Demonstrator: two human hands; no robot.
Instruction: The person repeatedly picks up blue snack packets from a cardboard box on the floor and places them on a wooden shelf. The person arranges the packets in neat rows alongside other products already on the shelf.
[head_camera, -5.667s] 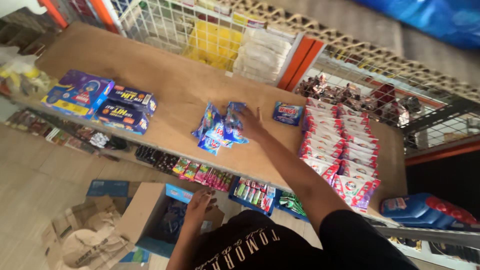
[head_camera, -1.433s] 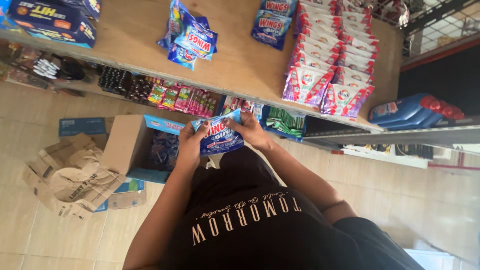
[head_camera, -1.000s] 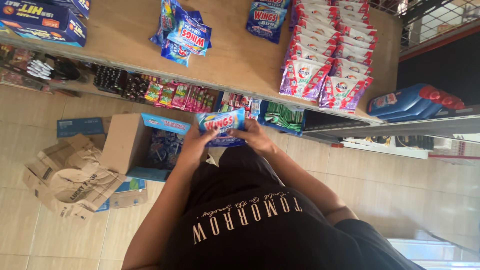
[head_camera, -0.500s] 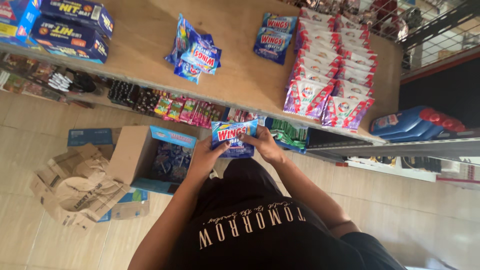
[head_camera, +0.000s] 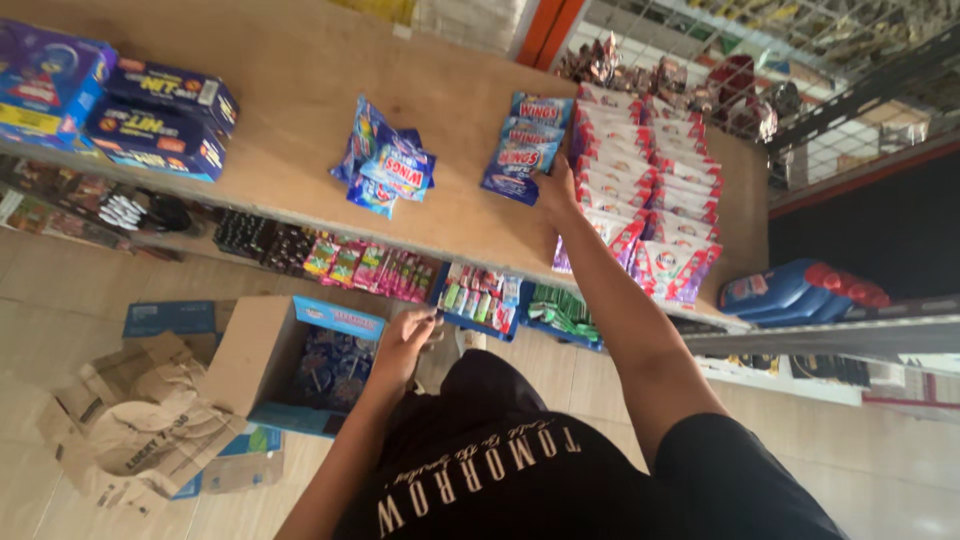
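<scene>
My right hand (head_camera: 556, 190) reaches onto the wooden shelf top (head_camera: 300, 90) and grips the near edge of a blue sachet pack (head_camera: 512, 182), which lies at the front of a short row of like packs (head_camera: 530, 125). My left hand (head_camera: 405, 338) hangs below the shelf edge with its fingers loosely apart and nothing in it, just above an open cardboard box (head_camera: 300, 365) that holds more blue packs. A loose heap of blue packs (head_camera: 385, 165) lies left of the row.
Rows of red and white sachets (head_camera: 650, 200) lie right of my right hand. Dark blue boxes (head_camera: 160, 115) stand at the shelf's left. Lower shelves hold small goods (head_camera: 370, 268) and blue bottles (head_camera: 800, 285). Torn cardboard (head_camera: 130, 430) lies on the tiled floor.
The blue pack, held in both hands at the shelf edge, has gone up onto the shelf with my right hand. My left hand has let go and dropped toward the box.
</scene>
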